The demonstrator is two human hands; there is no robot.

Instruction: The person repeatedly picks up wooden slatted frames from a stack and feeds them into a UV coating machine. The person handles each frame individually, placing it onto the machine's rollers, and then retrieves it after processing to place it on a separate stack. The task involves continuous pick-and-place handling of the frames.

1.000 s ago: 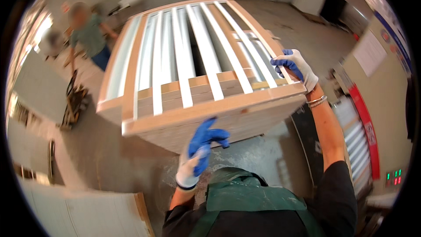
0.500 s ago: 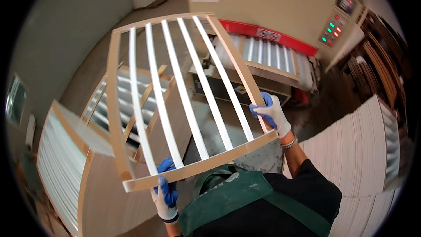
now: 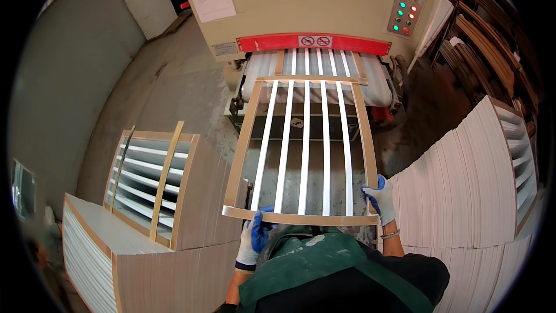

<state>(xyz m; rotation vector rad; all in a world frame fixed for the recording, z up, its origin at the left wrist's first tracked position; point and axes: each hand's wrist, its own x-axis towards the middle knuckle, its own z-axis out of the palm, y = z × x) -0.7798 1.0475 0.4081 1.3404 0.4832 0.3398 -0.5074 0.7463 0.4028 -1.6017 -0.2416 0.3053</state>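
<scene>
I hold a flat slatted frame [image 3: 364, 133] with a tan border and several white slats. My left hand [image 3: 253, 240], in a white glove with blue fingers, grips its near rail close to the left corner. My right hand [image 3: 382, 200], gloved alike, is closed on the right rail near the other corner. The frame's far rail is at the front edge of a conveyor belt [image 3: 258, 75]. A second slatted frame [image 3: 279, 62] lies on that belt, partly under the machine's red bar [image 3: 266, 43]. Whether the two frames touch, I cannot tell.
A large beige machine [image 3: 313, 6] with a lit control panel [image 3: 403, 11] stands ahead. Stacked slatted frames rise on my left [image 3: 202, 197] and right [image 3: 446, 197]. Brown curved panels [image 3: 492, 52] lean at the far right. Concrete floor [image 3: 168, 81] runs left of the machine.
The held frame has swung from a tilted pose on the left to nearly level and straight ahead, its far end now by the belt. Both hands moved right with it. My view turned toward the machine.
</scene>
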